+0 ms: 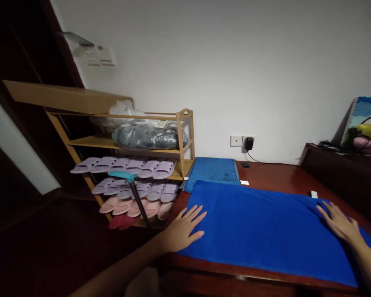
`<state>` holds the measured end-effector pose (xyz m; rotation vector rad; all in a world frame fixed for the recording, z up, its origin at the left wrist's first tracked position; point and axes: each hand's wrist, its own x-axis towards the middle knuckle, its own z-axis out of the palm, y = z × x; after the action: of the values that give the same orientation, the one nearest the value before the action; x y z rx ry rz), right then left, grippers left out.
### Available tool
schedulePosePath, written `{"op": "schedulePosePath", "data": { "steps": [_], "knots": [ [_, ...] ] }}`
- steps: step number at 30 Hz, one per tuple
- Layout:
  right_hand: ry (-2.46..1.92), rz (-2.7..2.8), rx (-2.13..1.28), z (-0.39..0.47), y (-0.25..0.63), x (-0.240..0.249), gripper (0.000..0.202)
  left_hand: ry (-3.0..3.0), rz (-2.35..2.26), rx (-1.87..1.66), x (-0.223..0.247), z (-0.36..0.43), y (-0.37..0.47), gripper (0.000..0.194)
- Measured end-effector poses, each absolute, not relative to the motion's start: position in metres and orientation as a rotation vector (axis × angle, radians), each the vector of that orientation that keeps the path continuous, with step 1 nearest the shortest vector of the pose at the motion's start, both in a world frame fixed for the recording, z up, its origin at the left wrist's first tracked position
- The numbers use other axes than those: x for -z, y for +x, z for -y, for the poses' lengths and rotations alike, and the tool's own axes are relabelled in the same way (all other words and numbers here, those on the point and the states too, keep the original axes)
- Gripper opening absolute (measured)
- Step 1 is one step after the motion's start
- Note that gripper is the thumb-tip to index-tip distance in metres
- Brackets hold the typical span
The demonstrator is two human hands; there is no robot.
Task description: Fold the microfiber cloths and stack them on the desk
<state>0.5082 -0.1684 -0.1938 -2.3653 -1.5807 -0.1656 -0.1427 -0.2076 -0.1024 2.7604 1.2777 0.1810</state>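
Observation:
A bright blue cloth (259,227) lies spread out over a dark reddish wooden table (275,175). On the cloth's left edge rests my left hand (184,229), palm down with the fingers spread. My right hand (340,222) lies on the cloth near its far right side, fingers apart as well. Neither hand grips anything. Behind the cloth, a second, duller blue folded cloth (214,170) lies against the wall, partly overlapped by the bright one.
Left of the table stands a wooden shoe rack (185,140) with several lilac slippers (148,169), pink slippers (132,207) and a plastic-wrapped bundle (148,136). A turquoise-topped pole (139,202) leans before it. A black charger (249,143) is plugged into the wall. A raised ledge (336,165) borders the right.

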Motion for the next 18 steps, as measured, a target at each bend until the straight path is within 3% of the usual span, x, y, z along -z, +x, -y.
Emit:
{"op": "schedulePosePath", "data": {
  "steps": [3,6,10,18],
  "knots": [
    [-2.399,1.388,0.408,0.178,0.510,0.191,0.070,2.769,-1.306,-0.194,0.092,0.193,-0.139,0.053],
    [-2.412,1.505,0.258,0.178,0.518,0.193,0.065,2.757,-1.469,-0.381,0.080,0.152,-0.130,0.037],
    [-2.446,1.525,0.054,0.166,0.529,0.205,0.075,2.495,-1.841,-0.621,0.077,0.080,-0.122,0.025],
    [-2.327,1.456,0.093,0.160,0.536,0.221,0.083,2.230,-1.864,-0.834,0.110,0.020,-0.121,0.007]
  ]
}}
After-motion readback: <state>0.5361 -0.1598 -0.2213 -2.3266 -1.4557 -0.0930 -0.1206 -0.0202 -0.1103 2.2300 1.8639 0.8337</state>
